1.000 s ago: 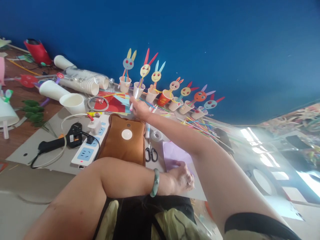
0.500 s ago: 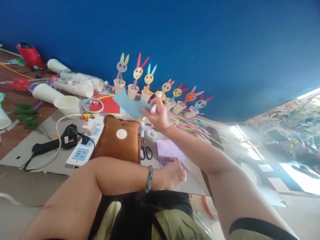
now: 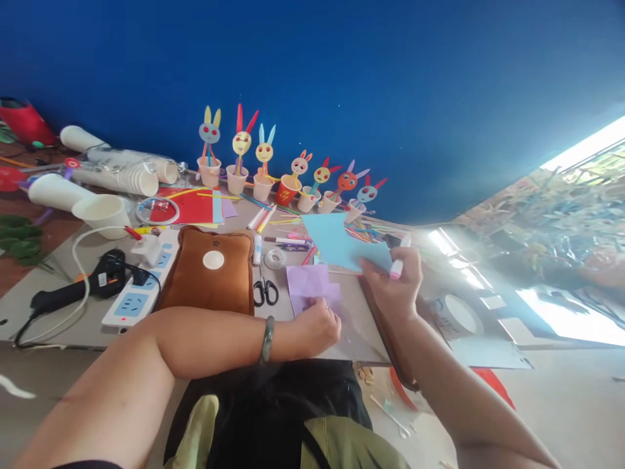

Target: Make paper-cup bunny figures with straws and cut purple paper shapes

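Observation:
My right hand [image 3: 398, 280] is closed on a sheet of light blue paper [image 3: 334, 241], gripped by its right end above the table. A white marker with a pink end [image 3: 398, 260] is also held in that hand, upright between the fingers. My left hand [image 3: 312, 329], with a bangle on the wrist, is curled at the near edge of a purple sheet of paper [image 3: 307, 280]. Its fingers are closed, and what they may hold is hidden. Black-handled scissors [image 3: 266, 293] and a tape roll [image 3: 275, 258] lie left of the purple sheet.
Rabbit figures in cups, such as one with red ears [image 3: 241, 143], line the blue wall. A brown cushion-like pad [image 3: 209, 277], power strip [image 3: 141, 280], glue gun [image 3: 83, 283] and paper cups [image 3: 102, 212] are on the left. Red paper [image 3: 188, 207] lies behind.
My right hand has moved right and nearer, carrying the blue paper and the marker away from the rabbit cups. My left hand stays at the purple paper. The view has shifted to the right.

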